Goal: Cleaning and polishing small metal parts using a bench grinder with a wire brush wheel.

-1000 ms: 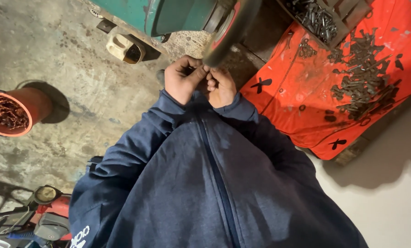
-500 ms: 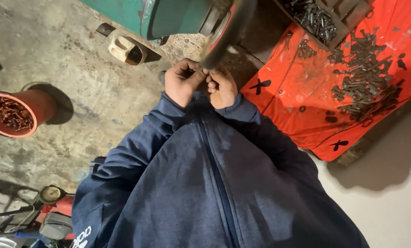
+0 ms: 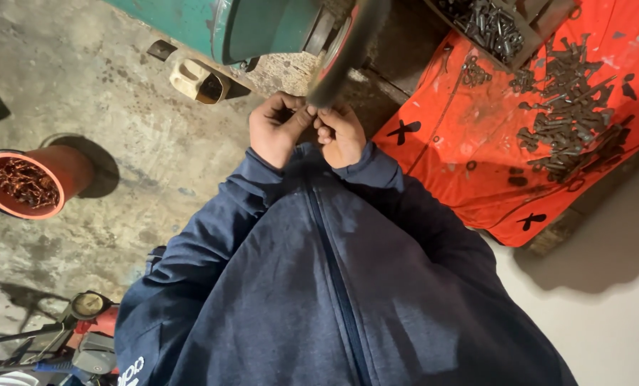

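Note:
My left hand (image 3: 275,130) and my right hand (image 3: 342,134) are pressed together just below a blurred, spinning wheel (image 3: 348,46) on a green bench machine (image 3: 237,25). Both hands pinch a small part against the wheel's lower edge; the part is hidden between the fingertips and I cannot make out its shape. My dark blue zipped jacket (image 3: 333,286) fills the lower middle of the view.
An orange sheet (image 3: 476,143) at the right carries several dark bolts (image 3: 566,107), with a box of more bolts (image 3: 491,25) above it. A red-orange pot (image 3: 30,186) of rusty pieces stands on the concrete floor at left. Tools (image 3: 83,336) lie at the lower left.
My hands stay at the wheel, with only slight finger shifts. The view has drifted a little.

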